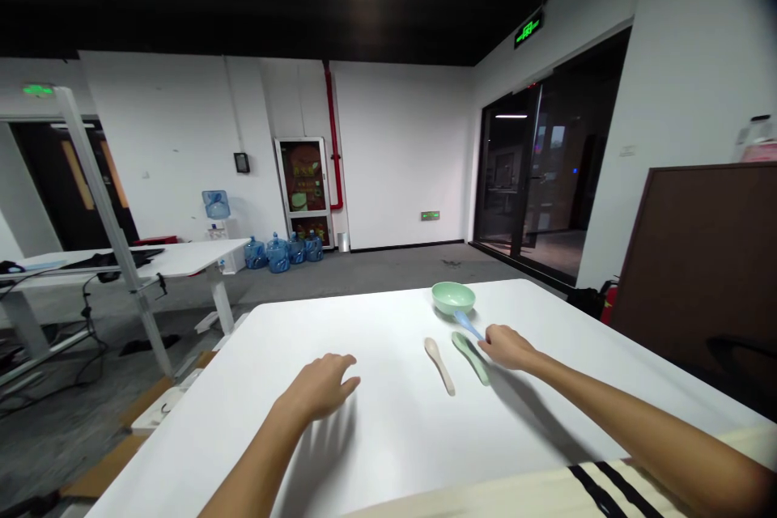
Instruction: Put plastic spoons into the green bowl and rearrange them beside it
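1. I'm keeping my eye on the blue spoon (pixel 467 324), which is lying toward the far right edge of the white table (pixel 388 453), running from just beside the green bowl (pixel 453 298) down to the right hand (pixel 508 347).
2. I'm seeing that right hand hovering palm-down and empty, its fingers loosely spread over the lower end of the blue spoon. I can't tell whether they're touching it.
3. Just left of those fingers, a green spoon (pixel 470 358) is lying at a slant, and beside it, a cream spoon (pixel 439 364) is pointing toward the near edge. Nothing is standing between the right hand and these spoons.
4. The left hand (pixel 320 387) is resting palm-down and empty near the middle of the table, well apart from the spoons, with its fingers gently curled.
5. Beyond the far edge, I'm picking out blue water jugs (pixel 278 255) along the wall and a second white desk (pixel 133 261) on the left. A dark brown panel (pixel 698 275) is standing past the right edge, and a striped cloth (pixel 607 490) is showing along the near edge.
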Motion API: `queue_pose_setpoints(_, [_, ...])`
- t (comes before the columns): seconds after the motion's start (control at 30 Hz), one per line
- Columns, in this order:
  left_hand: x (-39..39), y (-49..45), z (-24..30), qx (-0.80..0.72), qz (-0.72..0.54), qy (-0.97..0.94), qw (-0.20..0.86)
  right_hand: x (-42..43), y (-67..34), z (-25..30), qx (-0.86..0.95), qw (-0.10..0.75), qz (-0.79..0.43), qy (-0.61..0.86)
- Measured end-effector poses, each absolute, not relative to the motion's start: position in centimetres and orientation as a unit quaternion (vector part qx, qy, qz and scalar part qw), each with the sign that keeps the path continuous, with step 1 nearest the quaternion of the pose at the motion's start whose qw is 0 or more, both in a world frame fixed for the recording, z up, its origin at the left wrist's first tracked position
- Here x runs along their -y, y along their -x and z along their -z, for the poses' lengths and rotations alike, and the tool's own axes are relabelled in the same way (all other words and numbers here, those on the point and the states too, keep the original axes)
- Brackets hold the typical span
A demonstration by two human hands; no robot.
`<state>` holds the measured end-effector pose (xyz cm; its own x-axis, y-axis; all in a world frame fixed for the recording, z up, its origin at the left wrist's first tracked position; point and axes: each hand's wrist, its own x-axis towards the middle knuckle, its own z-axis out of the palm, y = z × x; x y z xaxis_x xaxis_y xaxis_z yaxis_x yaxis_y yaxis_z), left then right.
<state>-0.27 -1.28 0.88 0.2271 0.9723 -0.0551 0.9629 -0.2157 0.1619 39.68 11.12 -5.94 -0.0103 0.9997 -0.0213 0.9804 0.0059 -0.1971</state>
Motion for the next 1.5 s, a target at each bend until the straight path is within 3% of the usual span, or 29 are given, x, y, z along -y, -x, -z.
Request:
queue_pose_setpoints(0.9, [1.4,0.0,-1.1,-0.624,-0.025,-0.777,0.086,-12.0,-43.5,7.4,0.652,-0.019,-0.117,0.749])
queue_pose_setpoints(1.5, [1.5,-0.2,-1.3,-0.625,-0.024,-0.776,0.086,-11.9,-43.5,7.6,0.659,-0.028,-0.093,0.746])
